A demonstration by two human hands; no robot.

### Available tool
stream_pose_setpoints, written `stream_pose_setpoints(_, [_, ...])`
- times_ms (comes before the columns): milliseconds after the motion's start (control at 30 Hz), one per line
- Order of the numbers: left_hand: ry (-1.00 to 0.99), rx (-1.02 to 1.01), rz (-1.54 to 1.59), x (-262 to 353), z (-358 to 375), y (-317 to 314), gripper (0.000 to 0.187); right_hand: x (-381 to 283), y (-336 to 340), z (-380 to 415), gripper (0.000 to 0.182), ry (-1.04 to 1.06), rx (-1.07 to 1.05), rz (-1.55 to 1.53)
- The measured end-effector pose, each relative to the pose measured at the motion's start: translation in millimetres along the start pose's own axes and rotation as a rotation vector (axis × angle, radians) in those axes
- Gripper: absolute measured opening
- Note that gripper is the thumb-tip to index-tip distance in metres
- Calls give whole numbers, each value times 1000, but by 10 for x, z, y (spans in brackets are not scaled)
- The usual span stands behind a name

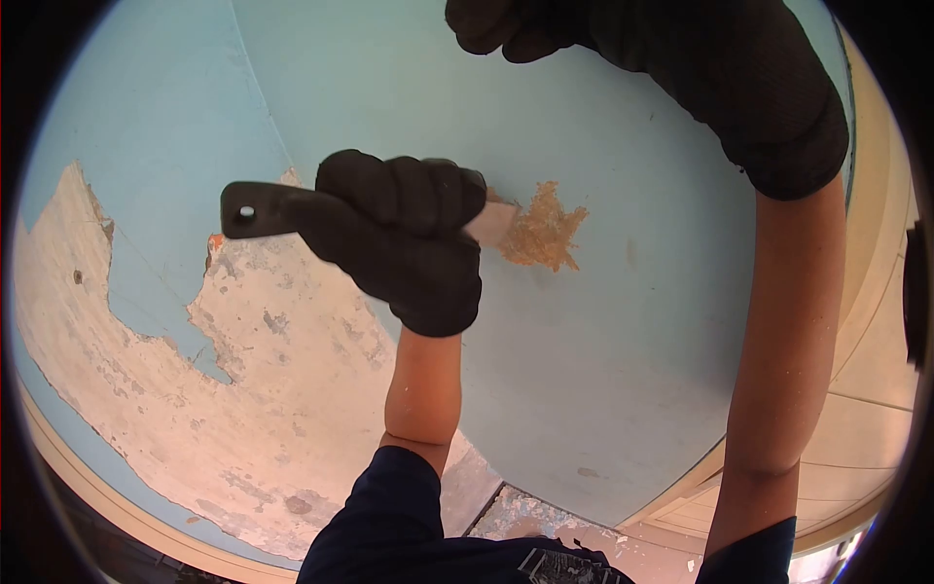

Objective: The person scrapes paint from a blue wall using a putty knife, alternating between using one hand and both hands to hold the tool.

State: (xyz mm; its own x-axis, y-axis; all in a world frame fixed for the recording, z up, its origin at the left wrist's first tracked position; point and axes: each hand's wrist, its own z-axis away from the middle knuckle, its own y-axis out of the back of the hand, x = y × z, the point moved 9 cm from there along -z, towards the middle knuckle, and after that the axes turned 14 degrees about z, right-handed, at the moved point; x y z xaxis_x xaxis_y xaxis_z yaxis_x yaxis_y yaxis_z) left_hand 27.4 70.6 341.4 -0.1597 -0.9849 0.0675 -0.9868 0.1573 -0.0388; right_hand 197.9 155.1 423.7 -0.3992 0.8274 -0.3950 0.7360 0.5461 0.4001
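My left hand (404, 234), in a black glove, is wrapped round the black handle of a scraper (258, 209). The handle's end, with a hole in it, sticks out to the left of the fist. To the right, the pale blade meets a ragged brownish patch (550, 229) on the light blue wall (632, 321). My right hand (623, 29), gloved the same way, is raised high against the wall at the top of the view. Its fingers stretch to the left and hold nothing visible; the top edge cuts part of the hand off.
A large bared area of pale plaster (282, 389) with jagged paint edges spreads on the left, below blue paint. Paint flakes lie on the floor (545, 511) at the bottom. Cream wooden panelling (866, 419) stands on the right.
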Motion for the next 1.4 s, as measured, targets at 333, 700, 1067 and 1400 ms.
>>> stream_pose_setpoints(333, [-108,91,84,85,-27,-14,62,-38,-10,-2,66,-6,-19,8])
stream_pose_setpoints(700, [56,-84,25,-172,42,-70,54,-33,-20,10,68,-11,-23,-1])
stream_pose_setpoints(1067, [-133,128,35,178,12,85,60,-35,-57,-29,69,-41,-17,16])
stream_pose_setpoints(1400, [-106,31,137,135,-30,101,59,-45,-55,-80,72,89,-81,-56])
